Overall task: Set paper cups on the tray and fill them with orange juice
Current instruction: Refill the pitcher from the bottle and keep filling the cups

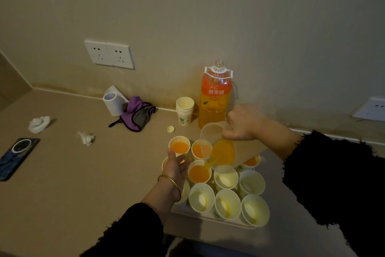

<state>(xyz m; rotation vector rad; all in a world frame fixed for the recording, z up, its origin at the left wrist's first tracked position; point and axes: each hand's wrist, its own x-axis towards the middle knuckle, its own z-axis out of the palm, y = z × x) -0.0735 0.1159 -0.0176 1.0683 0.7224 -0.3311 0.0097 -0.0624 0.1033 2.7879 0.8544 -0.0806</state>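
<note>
the right hand has its fingers curled round the back of a clear plastic jug and tips it steeply, spout down, so a thin stream of orange juice falls into the middle cup on the tray. the spout sits low, just above that rim, likely to keep the pour from splashing.

the left hand lies with fingers loose and nearly straight over a cup it mostly hides, just beside the one being filled. it seems to grip nothing and probably rests there to steady the light paper cups against the stream.

the cups stand packed rim to rim in rows on the tray, which lets the jug pass from one to the next with little travel. 2 at the far left hold juice, as does 1 half hidden under the jug. 5 nearer cups are not filled yet, among them the front right one; some show a yellow streak inside. i judge the filling under half done, working from far row to near.

the juice bottle stands open against the wall, within reach for refilling the jug, its cap on the counter and a spare cup stack beside it.
</note>
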